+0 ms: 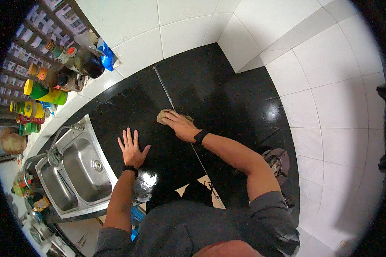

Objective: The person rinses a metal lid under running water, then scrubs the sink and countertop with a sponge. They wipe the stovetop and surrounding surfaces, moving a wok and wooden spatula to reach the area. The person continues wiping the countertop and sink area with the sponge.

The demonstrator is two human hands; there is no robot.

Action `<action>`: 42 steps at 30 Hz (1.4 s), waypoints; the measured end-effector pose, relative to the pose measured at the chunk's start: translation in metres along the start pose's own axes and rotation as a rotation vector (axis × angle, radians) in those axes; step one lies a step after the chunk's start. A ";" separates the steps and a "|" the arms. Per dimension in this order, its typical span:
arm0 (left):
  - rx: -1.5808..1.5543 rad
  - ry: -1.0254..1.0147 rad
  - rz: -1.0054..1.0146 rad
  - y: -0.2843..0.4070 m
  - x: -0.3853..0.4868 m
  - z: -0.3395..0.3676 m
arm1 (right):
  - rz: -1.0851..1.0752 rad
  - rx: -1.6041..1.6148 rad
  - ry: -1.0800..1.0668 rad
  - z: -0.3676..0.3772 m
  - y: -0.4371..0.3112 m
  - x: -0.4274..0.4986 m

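My right hand (181, 126) presses a tan, rough-looking scrubbing cloth (162, 117) onto the glossy black countertop (209, 93). The cloth lies across a pale seam line in the countertop, partly hidden under my fingers. My left hand (132, 151) rests palm down on the same countertop, to the right of the stainless steel double-bowl sink (87, 163), fingers spread and holding nothing. A dark band is on each wrist.
Bottles and jars, one a green bottle with a yellow cap (45, 92), line the window ledge (70, 104) at left. A curved faucet (27, 167) stands at the sink. White tiled walls (321, 106) border the countertop. A dark, partly hidden object (276, 162) sits beyond my right elbow.
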State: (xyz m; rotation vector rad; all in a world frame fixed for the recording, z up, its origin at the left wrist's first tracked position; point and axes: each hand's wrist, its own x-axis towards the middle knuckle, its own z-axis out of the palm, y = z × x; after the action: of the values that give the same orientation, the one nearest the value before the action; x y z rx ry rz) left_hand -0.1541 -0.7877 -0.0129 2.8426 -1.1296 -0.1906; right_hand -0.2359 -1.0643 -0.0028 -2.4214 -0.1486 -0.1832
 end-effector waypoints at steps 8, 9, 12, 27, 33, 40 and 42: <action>-0.063 0.030 0.004 -0.004 0.001 0.001 | 0.612 -0.151 0.391 -0.127 0.162 -0.016; -0.076 0.030 0.007 -0.005 0.001 0.000 | 0.540 -0.235 0.487 -0.144 0.185 -0.024; -0.093 0.003 0.003 -0.006 0.003 -0.002 | 0.401 -0.463 0.468 -0.142 0.233 -0.035; -0.074 -0.100 -0.013 -0.009 0.006 -0.006 | 0.139 0.277 0.025 -0.026 0.091 0.084; -0.123 -0.063 -0.016 -0.014 0.003 0.000 | 0.439 -0.421 0.462 -0.137 0.231 0.088; -0.089 -0.112 -0.035 -0.011 0.006 -0.006 | 0.246 -0.291 0.243 0.013 0.100 0.154; -0.113 -0.063 -0.027 -0.010 0.005 -0.009 | 0.062 -0.213 -0.025 0.054 0.045 0.162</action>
State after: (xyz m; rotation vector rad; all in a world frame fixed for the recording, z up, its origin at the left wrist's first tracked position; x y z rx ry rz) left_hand -0.1422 -0.7838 -0.0052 2.7715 -1.0564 -0.3371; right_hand -0.0645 -1.0534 -0.0438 -2.6376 -0.0677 -0.1465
